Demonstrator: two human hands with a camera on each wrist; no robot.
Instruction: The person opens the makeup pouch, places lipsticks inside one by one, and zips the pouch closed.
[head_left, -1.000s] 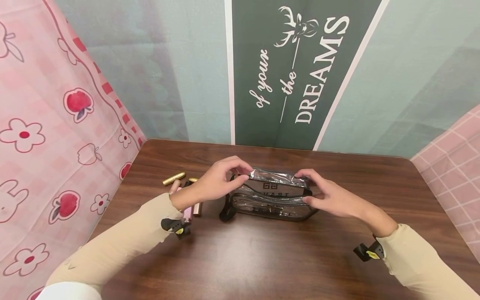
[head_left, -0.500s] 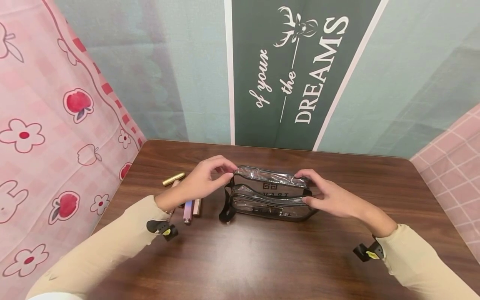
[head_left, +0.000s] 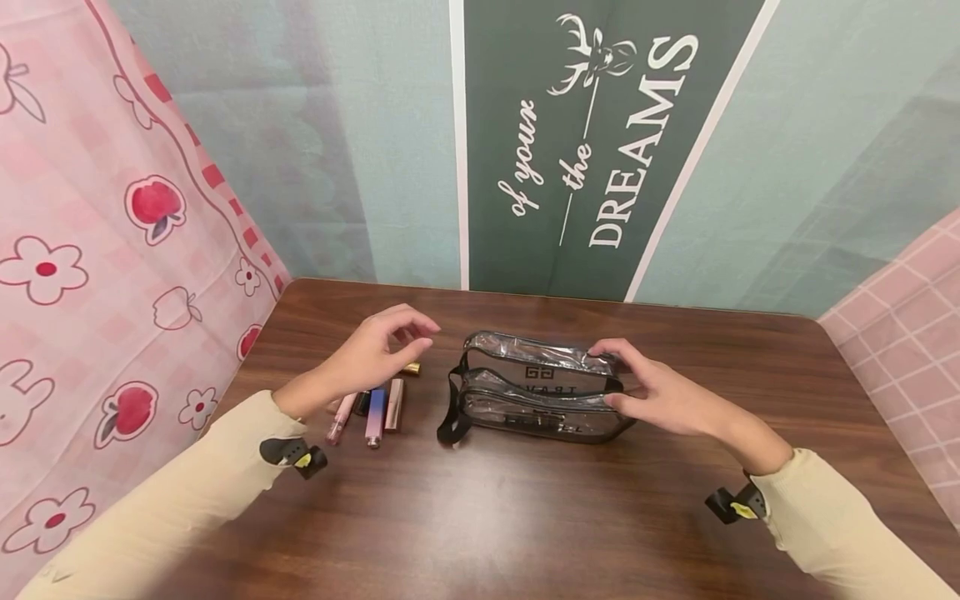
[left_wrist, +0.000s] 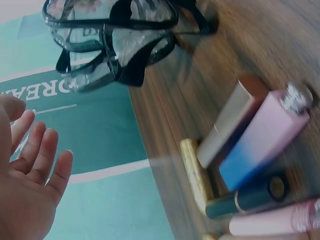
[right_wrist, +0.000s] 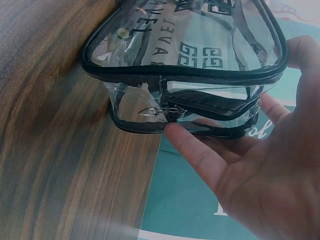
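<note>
We see even, bright light, glare on the worktop (head_left: 525, 508), wide-angle bending at edges, and motion blur in both wrist views.

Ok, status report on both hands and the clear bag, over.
Left hand open, hovering above the lipsticks. Right hand gripping the clear bag at its right end. Nothing in the way.

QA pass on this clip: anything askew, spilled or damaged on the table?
Nothing stands out. The clear plastic pouch with black trim sits intact, steadied by the right hand. The pink and gold cosmetic tubes lie loosely bunched beside it, under the empty left hand.
</note>
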